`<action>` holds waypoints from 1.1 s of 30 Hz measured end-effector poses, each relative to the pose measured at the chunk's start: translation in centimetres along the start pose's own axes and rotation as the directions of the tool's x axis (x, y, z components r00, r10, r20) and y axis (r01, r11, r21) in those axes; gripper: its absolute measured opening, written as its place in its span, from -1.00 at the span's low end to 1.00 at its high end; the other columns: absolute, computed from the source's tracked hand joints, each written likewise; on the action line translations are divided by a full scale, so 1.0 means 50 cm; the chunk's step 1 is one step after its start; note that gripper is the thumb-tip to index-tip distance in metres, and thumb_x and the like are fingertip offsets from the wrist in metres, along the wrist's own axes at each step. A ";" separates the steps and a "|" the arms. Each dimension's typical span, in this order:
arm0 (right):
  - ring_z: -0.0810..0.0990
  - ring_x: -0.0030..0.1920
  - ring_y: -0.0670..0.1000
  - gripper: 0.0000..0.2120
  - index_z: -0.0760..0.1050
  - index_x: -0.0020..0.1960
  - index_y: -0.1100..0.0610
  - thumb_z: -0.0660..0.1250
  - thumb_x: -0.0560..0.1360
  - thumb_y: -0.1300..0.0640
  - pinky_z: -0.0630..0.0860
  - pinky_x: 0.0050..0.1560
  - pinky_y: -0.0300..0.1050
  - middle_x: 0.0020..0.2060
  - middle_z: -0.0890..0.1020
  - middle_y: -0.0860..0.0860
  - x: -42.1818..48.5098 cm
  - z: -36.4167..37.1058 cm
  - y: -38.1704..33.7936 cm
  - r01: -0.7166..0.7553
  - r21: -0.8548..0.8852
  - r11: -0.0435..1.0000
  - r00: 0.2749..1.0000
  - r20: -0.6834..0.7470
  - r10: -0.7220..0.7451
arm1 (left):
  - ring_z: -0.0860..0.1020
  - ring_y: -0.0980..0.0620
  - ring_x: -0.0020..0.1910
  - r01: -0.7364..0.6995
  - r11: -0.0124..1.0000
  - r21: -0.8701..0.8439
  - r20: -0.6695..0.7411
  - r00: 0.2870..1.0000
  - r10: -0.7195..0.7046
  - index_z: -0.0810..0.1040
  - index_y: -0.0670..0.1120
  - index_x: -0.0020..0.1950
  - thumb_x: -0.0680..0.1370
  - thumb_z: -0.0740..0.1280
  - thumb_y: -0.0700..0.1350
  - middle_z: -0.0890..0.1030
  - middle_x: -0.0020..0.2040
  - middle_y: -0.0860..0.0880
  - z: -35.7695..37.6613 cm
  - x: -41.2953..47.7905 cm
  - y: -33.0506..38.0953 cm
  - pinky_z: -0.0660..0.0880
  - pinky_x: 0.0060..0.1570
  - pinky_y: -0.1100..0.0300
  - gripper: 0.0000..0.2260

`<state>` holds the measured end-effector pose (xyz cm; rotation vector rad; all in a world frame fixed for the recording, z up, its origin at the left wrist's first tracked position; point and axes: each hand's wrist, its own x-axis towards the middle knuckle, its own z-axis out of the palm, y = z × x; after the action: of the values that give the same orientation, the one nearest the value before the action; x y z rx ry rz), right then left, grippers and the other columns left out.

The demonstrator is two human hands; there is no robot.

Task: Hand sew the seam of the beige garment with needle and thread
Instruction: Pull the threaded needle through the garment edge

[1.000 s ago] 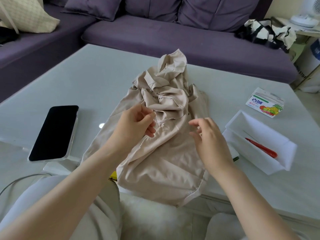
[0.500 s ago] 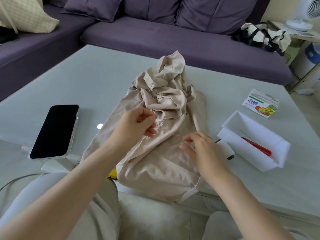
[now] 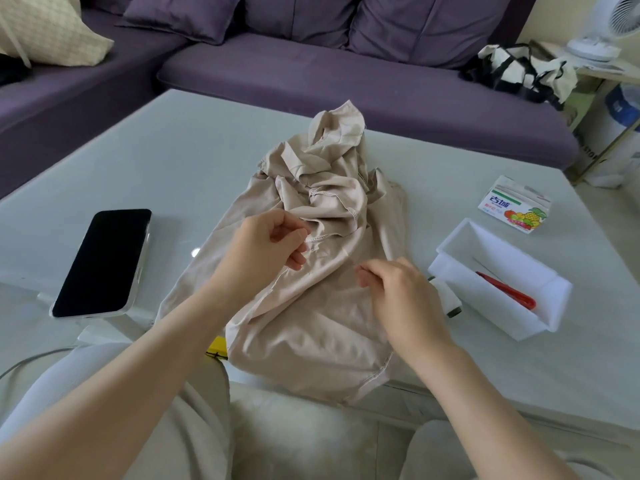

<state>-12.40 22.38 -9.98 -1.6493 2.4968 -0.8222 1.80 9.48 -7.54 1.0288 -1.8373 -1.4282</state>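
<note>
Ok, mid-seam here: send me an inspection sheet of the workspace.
Surface: pale glass table, glossy.
Job's things: beige garment crumpled mid-table; thread spool beside white tray holding a red tool; needle too fine to see.
Clutter: phone face up, left; fruit-printed carton; yellow item at garment's near edge.
Grips: left hand pinches garment by its seam; right hand fingers curled, contents unclear.
Cables: white cable, near left.
Surroundings: purple sofa, black-and-white bag, fan.
</note>
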 end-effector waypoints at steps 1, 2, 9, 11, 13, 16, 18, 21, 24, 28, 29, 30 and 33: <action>0.50 -0.06 0.01 -0.83 0.62 0.00 0.09 0.25 0.58 0.16 0.29 -0.25 -0.12 -0.22 0.64 -0.04 -0.001 -0.006 0.008 -0.019 -0.004 1.000 1.000 -0.017 0.019 | 0.57 0.10 -0.40 -0.038 0.997 0.072 -0.012 0.999 0.039 0.56 -0.12 -0.14 0.56 0.27 -0.30 0.58 -0.35 -0.01 0.001 0.000 -0.003 0.58 -0.25 0.21 -0.86; 0.50 -0.07 0.01 -0.84 0.62 -0.01 0.06 0.25 0.57 0.15 0.33 -0.25 -0.11 -0.23 0.64 -0.03 -0.002 -0.013 0.018 -0.039 -0.011 0.999 0.999 -0.037 0.039 | 0.56 0.13 -0.41 -0.086 0.984 0.158 -0.021 0.996 0.090 0.56 -0.10 -0.15 0.55 0.28 -0.29 0.58 -0.35 0.01 0.004 -0.001 -0.005 0.56 -0.25 0.23 -0.86; 0.53 -0.17 0.10 -0.83 0.59 -0.09 0.00 0.22 0.57 0.09 0.42 -0.24 -0.07 -0.23 0.62 0.05 -0.024 -0.063 0.117 -0.224 -0.086 0.971 0.971 -0.103 0.215 | 0.50 0.27 -0.43 -0.228 0.868 0.442 -0.017 0.965 0.263 0.54 -0.02 -0.23 0.52 0.28 -0.30 0.54 -0.39 0.08 0.021 -0.012 0.002 0.36 -0.34 0.47 -0.79; 0.56 -0.13 0.11 -0.82 0.61 -0.06 0.04 0.23 0.57 0.14 0.42 -0.23 -0.07 -0.22 0.65 0.03 -0.033 -0.083 0.131 -0.265 -0.076 0.961 0.959 -0.128 0.254 | 0.51 0.21 -0.40 -0.238 0.871 0.430 -0.016 0.962 0.271 0.55 -0.05 -0.22 0.51 0.30 -0.29 0.54 -0.41 0.08 0.030 -0.012 0.000 0.36 -0.32 0.47 -0.82; 0.56 -0.08 0.08 -0.80 0.62 -0.01 0.06 0.21 0.57 0.18 0.39 -0.22 -0.10 -0.20 0.67 -0.03 -0.044 -0.104 0.139 -0.322 -0.054 0.945 0.939 -0.148 0.311 | 0.50 0.18 -0.36 -0.253 0.867 0.430 -0.007 0.959 0.283 0.57 -0.11 -0.20 0.50 0.31 -0.29 0.54 -0.42 0.07 0.046 -0.015 0.002 0.36 -0.30 0.47 -0.86; 0.57 -0.07 0.04 -0.77 0.60 0.04 0.06 0.17 0.58 0.19 0.35 -0.22 -0.14 -0.15 0.69 -0.10 -0.062 -0.133 0.152 -0.405 -0.006 0.914 0.901 -0.171 0.398 | 0.48 0.18 -0.37 -0.310 0.838 0.449 0.053 0.946 0.321 0.54 -0.06 -0.25 0.48 0.33 -0.29 0.51 -0.44 0.13 0.077 -0.018 0.002 0.35 -0.26 0.45 -0.83; 0.59 -0.08 0.03 -0.77 0.59 0.03 0.06 0.15 0.57 0.20 0.42 -0.20 -0.13 -0.14 0.70 -0.11 -0.073 -0.139 0.161 -0.436 0.039 0.899 0.883 -0.173 0.436 | 0.47 0.19 -0.41 -0.348 0.820 0.454 0.129 0.936 0.326 0.53 -0.04 -0.27 0.47 0.35 -0.29 0.49 -0.46 0.13 0.102 -0.021 -0.001 0.35 -0.26 0.42 -0.81; 0.60 0.00 0.07 -0.78 0.58 -0.03 0.10 0.15 0.57 0.21 0.48 -0.08 -0.09 -0.16 0.70 -0.08 -0.086 -0.133 0.173 -0.454 0.133 0.881 0.867 -0.161 0.471 | 0.48 0.20 -0.40 -0.376 0.810 0.449 0.240 0.925 0.296 0.59 -0.12 -0.22 0.50 0.34 -0.28 0.50 -0.44 0.13 0.141 -0.032 -0.006 0.40 -0.30 0.39 -0.87; 0.60 -0.06 0.09 -0.78 0.58 -0.08 0.13 0.16 0.57 0.22 0.47 -0.11 -0.08 -0.18 0.69 0.00 -0.099 -0.123 0.181 -0.446 0.126 0.886 0.876 -0.142 0.461 | 0.54 0.16 -0.38 -0.360 0.836 0.413 0.323 0.917 0.235 0.60 -0.12 -0.07 0.53 0.32 -0.25 0.57 -0.36 0.07 0.177 -0.043 -0.007 0.51 -0.21 0.23 -0.92; 0.60 -0.11 0.10 -0.78 0.58 -0.09 0.14 0.16 0.57 0.19 0.52 -0.08 -0.02 -0.21 0.67 0.02 -0.101 -0.119 0.184 -0.438 0.138 0.889 0.883 -0.121 0.453 | 0.54 0.15 -0.41 -0.353 0.859 0.372 0.359 0.908 0.217 0.57 -0.10 0.07 0.55 0.30 -0.23 0.57 -0.35 0.00 0.216 -0.038 -0.001 0.52 -0.20 0.20 -0.87; 0.60 -0.09 0.08 -0.78 0.58 -0.08 0.13 0.15 0.57 0.18 0.52 -0.07 -0.02 -0.19 0.68 0.01 -0.100 -0.120 0.182 -0.436 0.142 0.889 0.883 -0.124 0.453 | 0.52 0.16 -0.42 -0.358 0.852 0.382 0.361 0.907 0.219 0.57 -0.10 0.08 0.57 0.29 -0.19 0.56 -0.36 0.01 0.226 -0.035 0.002 0.51 -0.21 0.21 -0.88; 0.59 -0.08 0.05 -0.77 0.58 -0.07 0.11 0.14 0.57 0.18 0.52 -0.06 -0.02 -0.17 0.68 -0.01 -0.099 -0.122 0.182 -0.433 0.141 0.891 0.884 -0.130 0.450 | 0.50 0.18 -0.43 -0.360 0.843 0.399 0.362 0.907 0.216 0.57 -0.09 0.07 0.58 0.28 -0.13 0.56 -0.38 0.03 0.235 -0.032 0.004 0.50 -0.23 0.24 -0.87; 0.53 -0.09 -0.05 -0.78 0.55 -0.04 0.04 0.14 0.58 0.19 0.49 -0.10 -0.09 -0.17 0.66 -0.17 -0.100 -0.135 0.179 -0.430 0.102 0.897 0.886 -0.144 0.441 | 0.52 0.08 -0.34 -0.353 0.787 0.505 0.357 0.916 0.182 0.56 -0.09 -0.01 0.59 0.23 0.01 0.58 -0.33 0.01 0.253 -0.025 0.007 0.48 -0.23 0.17 -0.79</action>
<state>-19.89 32.08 -9.46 -0.9638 2.7520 -0.9967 -7.98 17.07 -10.38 0.7808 -2.6038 -0.9060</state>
